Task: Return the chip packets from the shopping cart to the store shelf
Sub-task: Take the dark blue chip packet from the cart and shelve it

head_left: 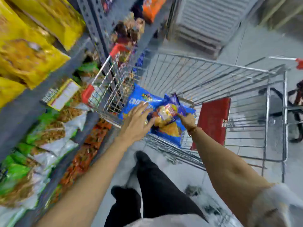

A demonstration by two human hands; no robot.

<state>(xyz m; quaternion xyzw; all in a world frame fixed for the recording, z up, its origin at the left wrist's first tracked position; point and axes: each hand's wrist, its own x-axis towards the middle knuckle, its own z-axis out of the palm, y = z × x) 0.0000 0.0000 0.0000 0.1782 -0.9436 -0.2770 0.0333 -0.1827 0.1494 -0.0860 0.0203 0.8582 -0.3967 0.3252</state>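
Observation:
Blue chip packets [165, 118] lie in the wire shopping cart [213, 76] in front of me. My right hand [186, 119] pinches the top packet near its right edge. Over the packets' left side my left hand [137, 123] is spread flat, fingers apart, touching or just above the blue bag. The grey store shelf [49, 89] runs along the left, stocked with yellow, green and orange snack bags.
A red child-seat flap [213, 118] stands at the cart's near end. Red corner bumpers [87, 95] press close to the shelf. My dark-trousered legs [155, 185] stand on the pale floor. A white slatted pallet [211, 18] lies beyond the cart.

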